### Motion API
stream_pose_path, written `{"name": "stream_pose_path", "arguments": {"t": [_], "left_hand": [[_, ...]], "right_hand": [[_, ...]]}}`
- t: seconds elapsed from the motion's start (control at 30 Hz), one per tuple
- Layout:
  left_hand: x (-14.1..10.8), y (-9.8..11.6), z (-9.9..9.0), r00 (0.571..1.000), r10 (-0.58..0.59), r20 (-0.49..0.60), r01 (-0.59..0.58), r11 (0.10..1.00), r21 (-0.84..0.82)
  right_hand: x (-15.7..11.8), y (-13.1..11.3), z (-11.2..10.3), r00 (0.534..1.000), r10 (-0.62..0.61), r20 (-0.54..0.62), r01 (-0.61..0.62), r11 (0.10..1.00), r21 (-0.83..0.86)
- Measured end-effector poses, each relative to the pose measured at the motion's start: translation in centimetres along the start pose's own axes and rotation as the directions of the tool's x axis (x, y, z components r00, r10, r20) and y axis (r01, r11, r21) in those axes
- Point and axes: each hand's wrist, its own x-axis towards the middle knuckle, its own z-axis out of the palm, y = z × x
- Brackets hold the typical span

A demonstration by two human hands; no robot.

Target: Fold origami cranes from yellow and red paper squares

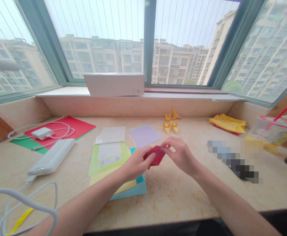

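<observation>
A small folded piece of dark red paper (157, 156) is held up over the counter between both hands. My left hand (143, 160) grips its left side, thumb lying across the front face. With thumb and fingertips, my right hand (176, 149) pinches its upper right edge. Beyond the hands stand several yellow origami cranes (170, 126). Sheets of lilac paper (145, 135) lie just behind my left hand. Under and beside my left forearm are a green dotted paper pack (94, 160) with a label, and yellow and blue sheets (140, 188).
At left are red sheets (81, 126), a white charger (42, 133), a white power bank (52, 157) and looped cables (56, 196). At right lie yellow folded papers (228, 124), a pixelated dark object (234, 162) and a plastic cup (268, 131). A white box (114, 85) sits on the sill.
</observation>
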Motion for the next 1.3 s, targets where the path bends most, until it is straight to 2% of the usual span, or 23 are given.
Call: {"name": "stream_pose_path", "arguments": {"t": [0.2, 0.37, 0.53, 0.7, 0.87, 1.1, 1.3], "left_hand": [[0.0, 0.1, 0.0, 0.999, -0.039, 0.020, 0.040, 0.996, -0.075], [-0.1, 0.0, 0.1, 0.992, -0.113, 0.059, 0.117, 0.991, -0.064], [-0.1, -0.1, 0.3, 0.988, -0.128, 0.081, 0.138, 0.982, -0.130], [0.1, -0.2, 0.5, 0.988, -0.139, 0.067, 0.149, 0.975, -0.164], [0.1, -0.1, 0.5, 0.984, -0.171, 0.057, 0.179, 0.968, -0.176], [0.1, 0.1, 0.5, 0.977, -0.197, 0.079, 0.210, 0.951, -0.226], [0.4, -0.6, 0.8, 0.977, -0.211, 0.012, 0.207, 0.940, -0.273]], "right_hand": [[0.0, 0.0, 0.0, 0.998, -0.058, -0.017, 0.057, 0.997, -0.045], [-0.2, -0.3, -0.2, 0.993, -0.109, -0.050, 0.105, 0.991, -0.082], [-0.1, -0.9, -0.7, 0.987, -0.155, -0.030, 0.149, 0.978, -0.147], [-0.2, -0.9, -0.5, 0.983, -0.185, -0.015, 0.177, 0.961, -0.214], [-0.2, -0.8, -0.1, 0.977, -0.201, -0.075, 0.180, 0.957, -0.227], [-0.2, -1.2, -0.2, 0.973, -0.213, -0.090, 0.185, 0.950, -0.252], [-0.3, -1.3, -0.1, 0.969, -0.218, -0.118, 0.178, 0.943, -0.281]]}}
